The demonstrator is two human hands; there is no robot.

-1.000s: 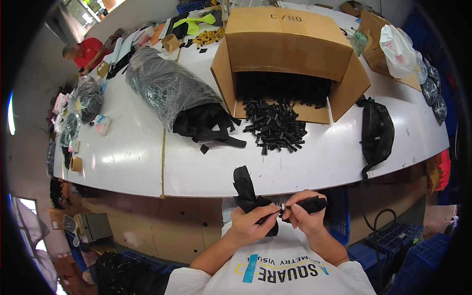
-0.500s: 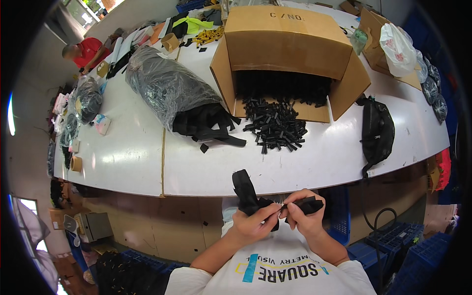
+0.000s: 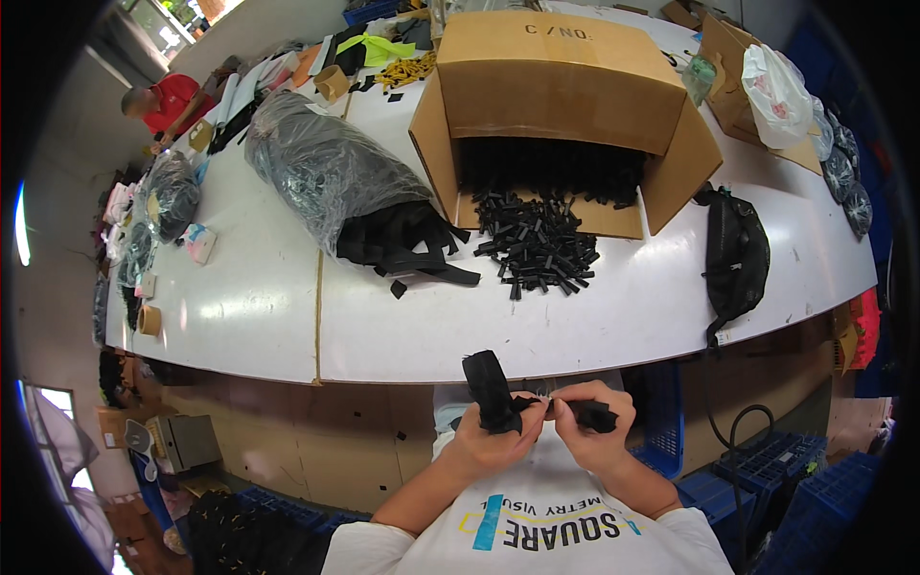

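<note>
Black strip (image 3: pixel 491 388) in the left hand (image 3: pixel 484 446) sits lower now than a second ago, and the darker bit (image 3: pixel 596 416) in the right hand (image 3: pixel 594 443) dips too. Both hands are closed down to a pinch, left on the strip, right on that bit, fingertips almost meeting in front of the chest. Can't tell if it's all one piece, and something thin and pale glints between the fingers, too small to make out. My worry is the grip: it's just fingertips, so if the cloth is slick or one side tugs harder, I'd guess it slips or twists. And the work is held short of the table edge (image 3: pixel 412 376), so a drop probably goes on the lap or floor, not the table. Further out, a heap of small black pieces (image 3: pixel 537 249) spills from the open carton (image 3: pixel 561 96); one careless elbow could scatter it. Left of that, black strips (image 3: pixel 398 240) poke out of a plastic bag (image 3: pixel 326 168), near enough to the heap that a sloppy grab might mix the two. Black on black, easy to miss.
</note>
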